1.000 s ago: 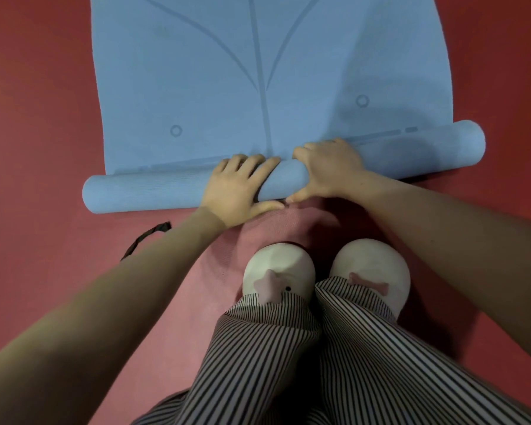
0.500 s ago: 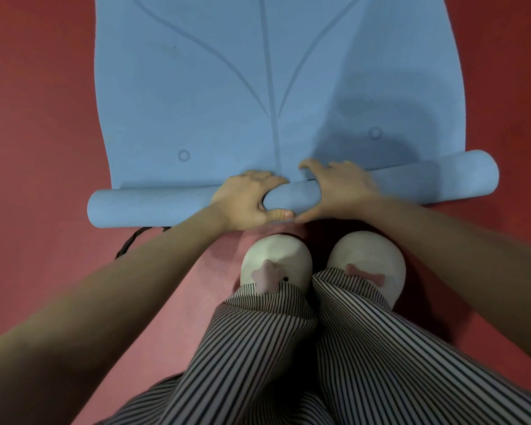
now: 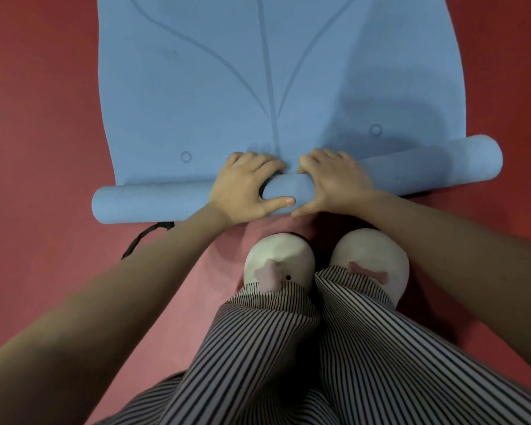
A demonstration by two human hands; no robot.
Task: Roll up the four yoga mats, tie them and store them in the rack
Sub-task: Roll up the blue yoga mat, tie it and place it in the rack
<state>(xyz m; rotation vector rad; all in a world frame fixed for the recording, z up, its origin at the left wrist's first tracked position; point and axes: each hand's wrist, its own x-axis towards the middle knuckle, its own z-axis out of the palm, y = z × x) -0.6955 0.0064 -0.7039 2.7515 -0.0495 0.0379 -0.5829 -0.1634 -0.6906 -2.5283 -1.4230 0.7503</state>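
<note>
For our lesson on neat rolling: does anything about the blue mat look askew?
Yes. The roll, gripped by the left hand and right hand, lies slanted across the blue mat: its right end sits farther forward than its left.

I see the blue mat (image 3: 258, 72) partly rolled, its roll (image 3: 154, 204) crosswise at the near end, the rest flat with curved lines; a black strap (image 3: 140, 237) lies just beside.

Matt, finely textured blue yoga mat (image 3: 196, 87); striped cloth trousers (image 3: 288, 348); matt red floor (image 3: 37, 118).
</note>
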